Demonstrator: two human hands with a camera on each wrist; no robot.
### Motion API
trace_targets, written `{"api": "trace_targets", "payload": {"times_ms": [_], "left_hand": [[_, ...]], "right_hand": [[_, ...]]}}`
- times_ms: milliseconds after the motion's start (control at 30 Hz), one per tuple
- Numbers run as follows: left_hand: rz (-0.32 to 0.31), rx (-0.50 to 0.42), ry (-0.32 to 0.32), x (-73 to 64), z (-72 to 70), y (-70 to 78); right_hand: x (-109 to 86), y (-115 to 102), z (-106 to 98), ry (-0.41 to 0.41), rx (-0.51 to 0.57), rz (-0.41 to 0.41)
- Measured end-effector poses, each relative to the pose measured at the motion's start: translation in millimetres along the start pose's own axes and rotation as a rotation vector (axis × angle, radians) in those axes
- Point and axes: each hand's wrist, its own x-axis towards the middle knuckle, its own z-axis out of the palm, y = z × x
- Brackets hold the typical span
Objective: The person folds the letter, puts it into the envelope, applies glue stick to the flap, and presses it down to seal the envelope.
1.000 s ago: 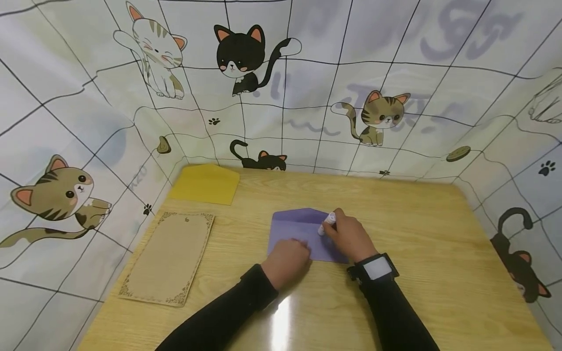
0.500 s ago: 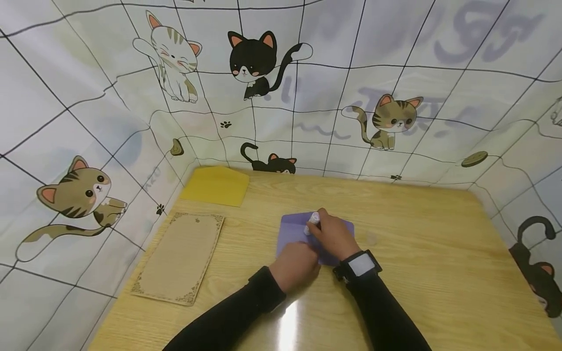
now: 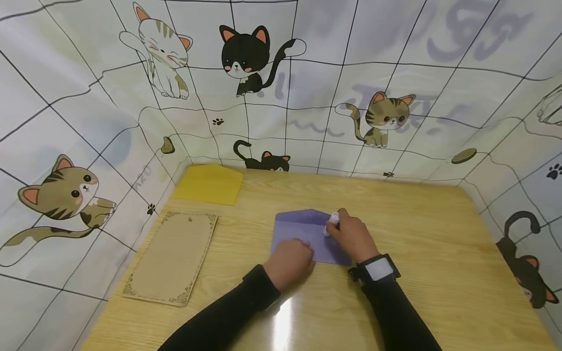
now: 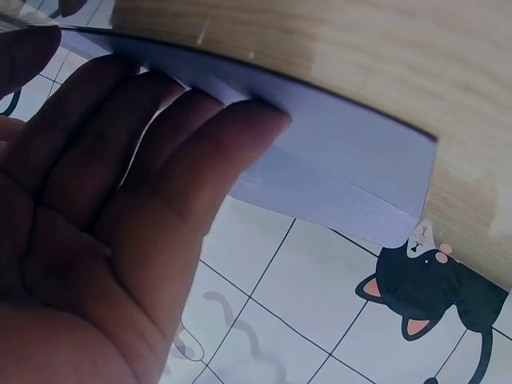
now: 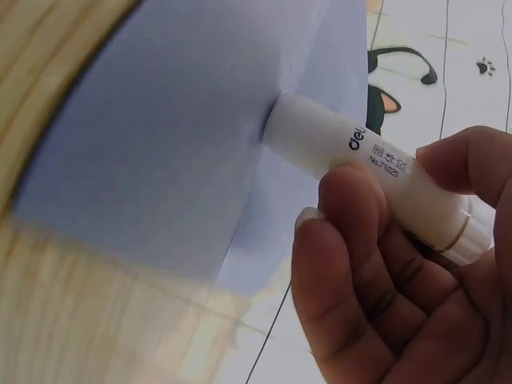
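A purple envelope (image 3: 298, 234) lies on the table with its flap spread away from the person. My right hand (image 3: 353, 236) grips a white glue stick (image 3: 332, 224) between thumb and fingers. In the right wrist view the glue stick (image 5: 352, 152) is tilted, its end touching the envelope (image 5: 160, 136) near the flap's fold. My left hand (image 3: 290, 262) rests on the near left part of the envelope. The left wrist view shows its fingers (image 4: 200, 160) fairly straight, their tips pressing on the paper.
A yellow envelope (image 3: 208, 184) lies at the table's back left corner. Nearer, on the left, is a beige sheet with an ornate border (image 3: 171, 258). Cat-printed cloth (image 3: 307, 87) hangs along the back and both sides of the wooden table (image 3: 417, 253).
My right hand slid the glue stick left along the envelope, then back right near its earlier spot. The left hand stays on the paper. The head view swung slightly and returned.
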Motion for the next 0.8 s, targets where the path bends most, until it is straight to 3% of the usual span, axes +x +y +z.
{"api": "trace_targets", "payload": {"times_ms": [333,667,733,800], "left_hand": [[-0.007,-0.026,0.052,-2.7,-3.5,1.4],[0.023,0.010,0.102,1.1,-7.4,3.2],[0.024,-0.028,0.073,2.2,-10.9,2.4],[0.009,-0.125,0.036,5.6,-19.2,1.2]], "right_hand": [[17.5,-30.8,25.9,-0.039,0.087,-0.078],[-6.5,2.1,-9.1,0.068,0.095,0.047],[-13.0,6.7,-16.4,0.093,0.201,0.073],[-20.6,6.6,-24.0,0.114,0.434,0.081]]}}
